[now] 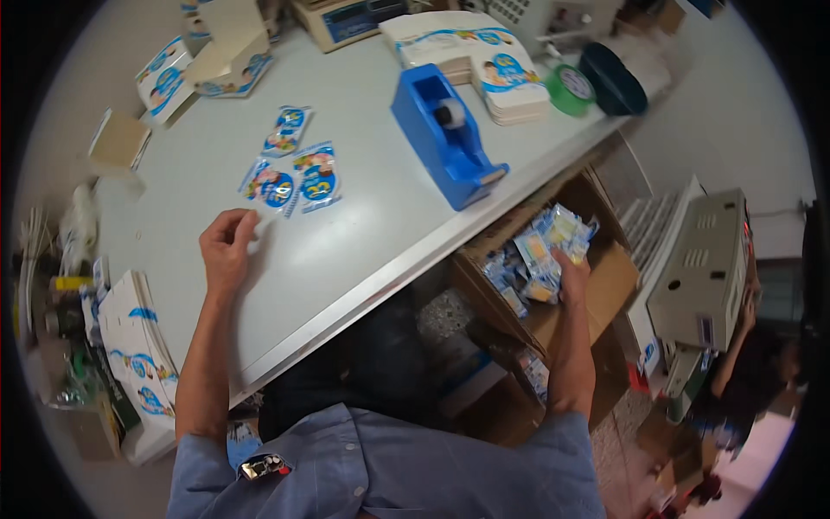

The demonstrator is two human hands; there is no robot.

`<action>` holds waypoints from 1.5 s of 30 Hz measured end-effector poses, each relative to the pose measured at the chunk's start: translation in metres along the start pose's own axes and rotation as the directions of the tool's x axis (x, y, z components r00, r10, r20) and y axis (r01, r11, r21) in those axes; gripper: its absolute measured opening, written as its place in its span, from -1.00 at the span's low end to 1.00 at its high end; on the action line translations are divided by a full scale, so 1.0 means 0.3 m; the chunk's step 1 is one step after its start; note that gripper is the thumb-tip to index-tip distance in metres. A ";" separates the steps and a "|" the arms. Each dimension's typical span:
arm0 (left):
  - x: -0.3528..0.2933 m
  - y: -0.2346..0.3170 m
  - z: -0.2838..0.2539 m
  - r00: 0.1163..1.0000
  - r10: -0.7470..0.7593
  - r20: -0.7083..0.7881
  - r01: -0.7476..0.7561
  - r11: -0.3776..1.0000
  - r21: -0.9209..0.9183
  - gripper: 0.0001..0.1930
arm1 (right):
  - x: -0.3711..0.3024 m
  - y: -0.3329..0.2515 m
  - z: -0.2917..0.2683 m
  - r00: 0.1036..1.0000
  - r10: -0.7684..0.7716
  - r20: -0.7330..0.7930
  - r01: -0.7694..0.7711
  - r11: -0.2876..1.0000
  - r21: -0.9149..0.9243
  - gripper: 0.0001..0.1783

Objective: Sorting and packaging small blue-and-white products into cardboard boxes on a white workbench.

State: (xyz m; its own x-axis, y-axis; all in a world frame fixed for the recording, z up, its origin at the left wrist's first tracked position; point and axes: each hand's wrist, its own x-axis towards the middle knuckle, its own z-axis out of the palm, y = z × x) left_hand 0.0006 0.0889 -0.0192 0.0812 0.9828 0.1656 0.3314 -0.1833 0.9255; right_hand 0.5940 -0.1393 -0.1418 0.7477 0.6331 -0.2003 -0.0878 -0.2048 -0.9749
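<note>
My left hand is over the white table with its fingers curled in, and nothing shows in its grasp. Just beyond it lie three small printed packets in blue, white and clear film: one upper packet, one lower left packet and one lower right packet. My right hand reaches into an open cardboard box beside the table. Its fingers are closed around a small packet among many similar ones; part of the grip is hidden.
A blue tape dispenser stands near the table's right edge. Behind it are stacked flat printed cartons, a green tape roll and a scale. Folded cartons stand far left. A beige machine and another person are at right.
</note>
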 end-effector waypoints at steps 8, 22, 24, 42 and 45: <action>-0.003 0.006 0.024 0.998 -0.057 0.029 0.057 0.998 0.001 -0.79 | -0.111 -0.255 -0.050 0.999 0.010 -0.042 -0.007 0.998 0.059 -0.58; 0.010 -0.002 0.017 0.998 -0.058 0.030 0.060 0.995 -0.081 -0.77 | -0.162 -0.738 -0.055 0.979 -0.204 0.022 0.203 0.978 0.046 -0.52; 0.008 0.000 0.012 0.999 -0.029 0.015 0.030 0.996 -0.080 -0.76 | -0.191 -0.840 -0.023 0.967 -0.247 0.063 0.246 0.969 0.018 -0.50; -0.011 -0.014 -0.032 0.786 0.434 -0.441 -0.413 0.899 0.149 -0.02 | -0.439 -0.807 1.467 0.646 -0.075 0.760 0.159 0.986 -0.038 -0.45; 0.012 0.039 0.007 0.847 0.453 -0.276 -0.359 0.873 0.331 -0.03 | -0.341 -0.677 1.563 0.688 -0.096 0.719 0.340 0.918 -0.203 -0.05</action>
State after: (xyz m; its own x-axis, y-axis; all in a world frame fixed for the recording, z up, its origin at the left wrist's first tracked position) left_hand 0.0067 0.0903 -0.0085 -0.0406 0.7553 0.6542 0.5710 -0.5197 0.6355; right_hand 0.2267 0.1874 0.0312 0.0498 0.9922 -0.1143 0.3077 -0.1241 -0.9433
